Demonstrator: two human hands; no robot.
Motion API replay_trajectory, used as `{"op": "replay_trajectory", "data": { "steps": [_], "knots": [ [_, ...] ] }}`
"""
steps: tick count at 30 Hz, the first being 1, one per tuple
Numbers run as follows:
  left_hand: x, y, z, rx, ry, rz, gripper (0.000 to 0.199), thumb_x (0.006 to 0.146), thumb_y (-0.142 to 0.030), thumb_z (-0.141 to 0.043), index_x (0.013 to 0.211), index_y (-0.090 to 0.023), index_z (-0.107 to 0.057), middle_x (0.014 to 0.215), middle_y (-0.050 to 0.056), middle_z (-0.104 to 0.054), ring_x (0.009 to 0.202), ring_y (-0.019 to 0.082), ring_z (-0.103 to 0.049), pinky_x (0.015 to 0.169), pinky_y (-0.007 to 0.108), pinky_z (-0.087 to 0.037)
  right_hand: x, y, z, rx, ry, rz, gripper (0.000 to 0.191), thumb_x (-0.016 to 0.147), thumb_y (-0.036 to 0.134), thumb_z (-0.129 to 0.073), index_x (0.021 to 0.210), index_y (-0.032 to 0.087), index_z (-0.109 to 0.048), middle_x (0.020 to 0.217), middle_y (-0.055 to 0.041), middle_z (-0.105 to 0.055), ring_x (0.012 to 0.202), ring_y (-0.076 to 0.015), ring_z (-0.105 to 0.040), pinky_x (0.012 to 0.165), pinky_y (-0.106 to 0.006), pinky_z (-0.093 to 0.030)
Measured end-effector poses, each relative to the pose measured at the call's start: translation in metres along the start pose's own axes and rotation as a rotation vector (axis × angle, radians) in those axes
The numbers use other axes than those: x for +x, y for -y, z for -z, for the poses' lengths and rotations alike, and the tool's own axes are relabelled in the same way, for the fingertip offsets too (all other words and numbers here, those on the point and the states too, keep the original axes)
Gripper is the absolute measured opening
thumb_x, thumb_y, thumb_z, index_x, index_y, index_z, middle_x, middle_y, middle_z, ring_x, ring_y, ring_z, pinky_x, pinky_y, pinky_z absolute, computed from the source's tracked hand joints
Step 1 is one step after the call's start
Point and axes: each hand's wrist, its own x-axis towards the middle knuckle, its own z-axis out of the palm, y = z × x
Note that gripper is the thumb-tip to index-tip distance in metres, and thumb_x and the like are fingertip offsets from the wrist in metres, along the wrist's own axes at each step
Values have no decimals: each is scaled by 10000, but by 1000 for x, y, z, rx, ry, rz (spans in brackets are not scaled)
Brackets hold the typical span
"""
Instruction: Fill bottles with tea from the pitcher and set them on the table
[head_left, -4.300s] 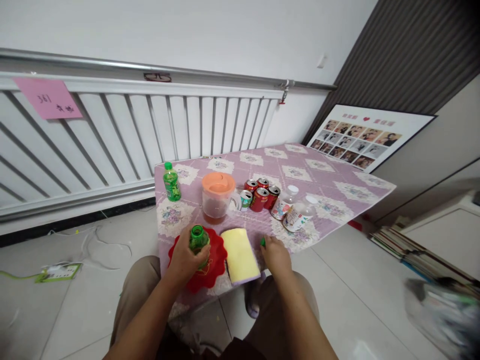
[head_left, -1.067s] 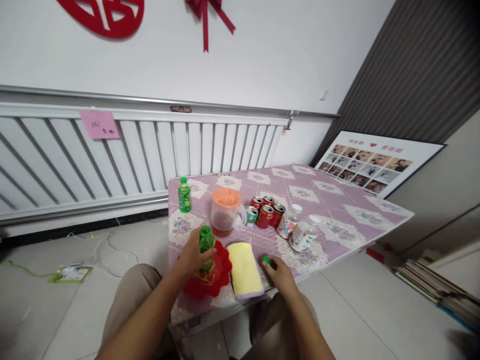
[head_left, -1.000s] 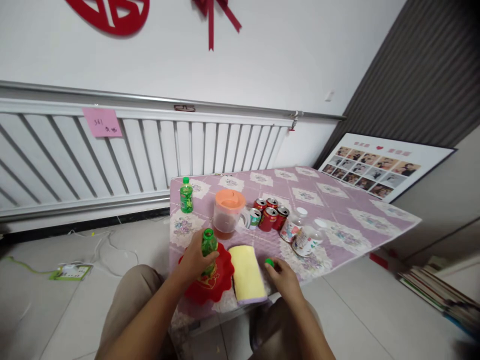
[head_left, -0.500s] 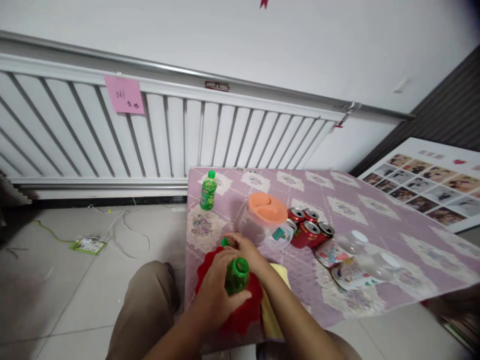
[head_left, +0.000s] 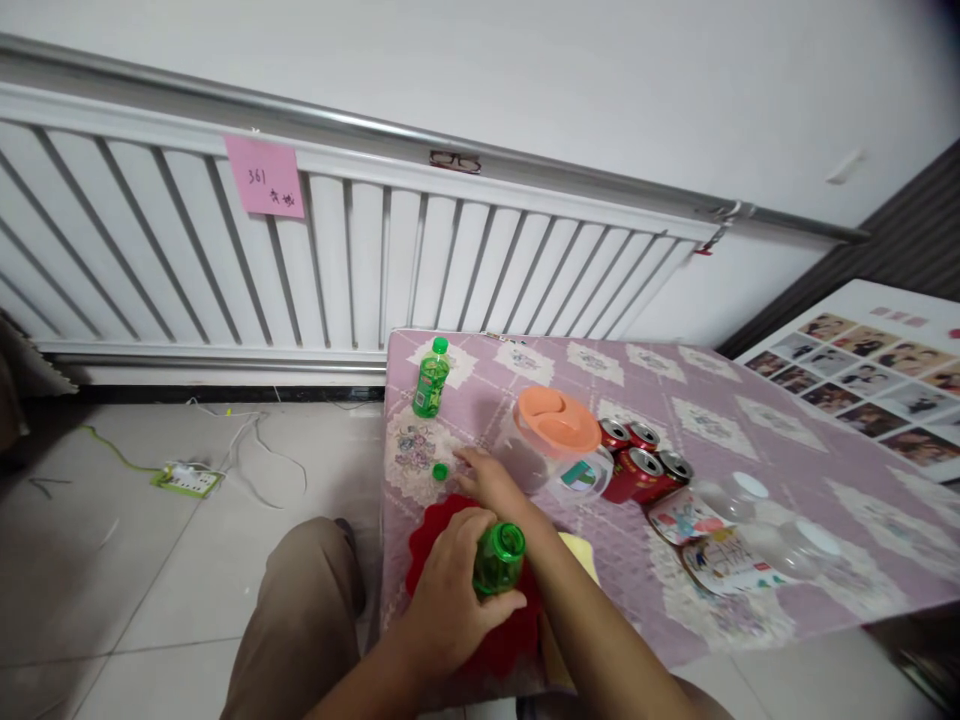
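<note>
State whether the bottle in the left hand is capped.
Uncapped: the bottle shows a bare mouth; a green cap lies on the tablecloth.

Floral tablecloth [head_left: 619, 555]: lidded pitcher [head_left: 553, 440], 4 red cans [head_left: 634, 475], green cap [head_left: 440, 471].

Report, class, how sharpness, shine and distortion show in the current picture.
Head view: the open green plastic bottle looks fairly crisp; red metal cans shine on their silver tops; white metal radiator slats fan out toward the top, suggesting wide-angle distortion; the lower-right corner is dim and soft.
</note>
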Motion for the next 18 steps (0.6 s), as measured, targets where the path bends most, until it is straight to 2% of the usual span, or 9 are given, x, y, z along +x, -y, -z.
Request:
{"op": "replay_trajectory", "data": {
  "steps": [2,4,5,6,9,11,13,15,18],
  "knots": [
    [0,1,0,-4,17,4,771,659,-136,-799,1338,-265,-458,1409,127,-545,1367,338,-470,1165,561,-351,-26,6,18,16,-38,10,370,813,174,-609,1174,168,-693,1125,-130,-705,1016,-242,-655,938,-401,-503],
    [0,1,0,-3,15,0,772,661,-135,-791,1344,-265,-454,1417,127,-537,1368,334,-471,1163,556,-354,-58,12,39,57,-36,27,302,850,243,-598,1129,219,-712,1059,-85,-734,942,-220,-681,872,-369,-537],
    [0,1,1,-1,9,-4,771,663,-137,-788,1346,-265,-454,1417,126,-537,1363,330,-478,1161,551,-358,-75,13,49,143,-15,29,267,857,285,-607,1090,231,-726,1026,-76,-748,904,-218,-692,830,-355,-550],
    [0,0,1,1,4,-8,765,668,-142,-784,1348,-265,-455,1411,123,-542,1356,324,-487,1159,543,-364,-91,13,61,203,-48,-2,246,856,333,-621,1054,243,-736,994,-68,-758,871,-218,-697,794,-348,-557],
    [1,-2,5,1,1,-10,735,690,-167,-770,1349,-275,-462,1387,105,-563,1328,305,-513,1151,518,-381,-127,5,95,221,-398,-130,242,808,477,-675,830,242,-726,827,-54,-739,780,-219,-669,722,-335,-542],
    [4,-3,8,-3,-6,-9,692,706,-172,-752,1334,-281,-481,1366,94,-578,1296,296,-536,1140,509,-395,-137,-5,114,244,-644,-198,299,790,528,-684,817,230,-688,805,-42,-713,761,-202,-641,728,-330,-523],
    [8,-5,10,-10,-12,-2,667,715,-173,-742,1325,-279,-494,1353,96,-586,1267,295,-554,1125,500,-411,-137,-17,126,316,-796,-268,378,746,570,-711,888,222,-675,854,-40,-711,791,-196,-635,736,-325,-512],
    [11,-6,12,-18,-5,6,662,721,-173,-737,1330,-274,-496,1356,102,-584,1264,292,-556,1118,483,-418,-130,-27,129,435,-817,-345,483,692,606,-742,975,223,-668,942,-53,-722,853,-205,-649,735,-319,-509],
    [13,-6,12,-20,5,2,666,736,-168,-721,1351,-266,-482,1380,101,-569,1291,277,-542,1121,454,-413,-116,-36,119,575,-729,-417,542,671,674,-725,970,225,-675,974,-66,-738,867,-211,-670,691,-302,-510]
  ]
}}
